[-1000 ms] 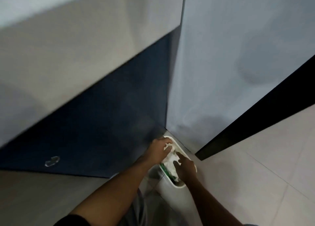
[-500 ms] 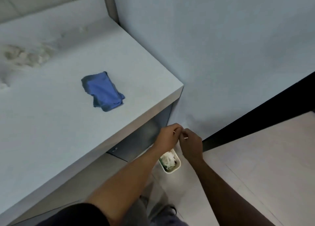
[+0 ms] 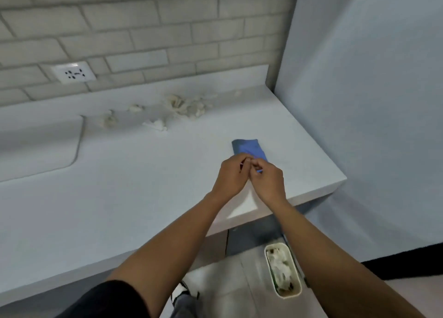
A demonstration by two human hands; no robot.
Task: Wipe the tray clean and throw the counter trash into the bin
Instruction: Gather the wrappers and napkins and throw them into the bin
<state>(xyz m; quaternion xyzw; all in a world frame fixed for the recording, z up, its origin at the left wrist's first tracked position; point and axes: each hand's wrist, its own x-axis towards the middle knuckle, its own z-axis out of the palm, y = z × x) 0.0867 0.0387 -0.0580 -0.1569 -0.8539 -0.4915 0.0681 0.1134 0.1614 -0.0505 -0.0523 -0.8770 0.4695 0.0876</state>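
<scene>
Both hands together above the bench's [image 3: 119, 197] front edge, near its right corner. Left hand [image 3: 231, 176] and right hand [image 3: 268, 181] with fingers curled inward, fingertips meeting; possibly rubbing or picking at each other, nothing clearly held, too blurred to tell. Blue cloth [image 3: 249, 148] lying folded on the bench just behind the hands, partly hidden by them. Paper scraps [image 3: 184, 106] scattered along the back edge, below the tiled wall, with a few more [image 3: 155, 125] lying nearer the middle. Bin [image 3: 282, 269] on the floor below the right front corner, lid off or open, already holding white crumpled waste. Tray [image 3: 40, 145], if that pale recessed shape at the left edge, well apart from the cloth.

Judged: trash only partly cleared, wiping not yet done.

Risks from here: light scraps brushed off the back edge or the right edge by a sweeping arm, landing on the floor beside the bin instead of in it. Small bin mouth and a long drop from bench height, so loose handfuls likely to miss. Cloth close to the right corner, easily knocked over the edge.
</scene>
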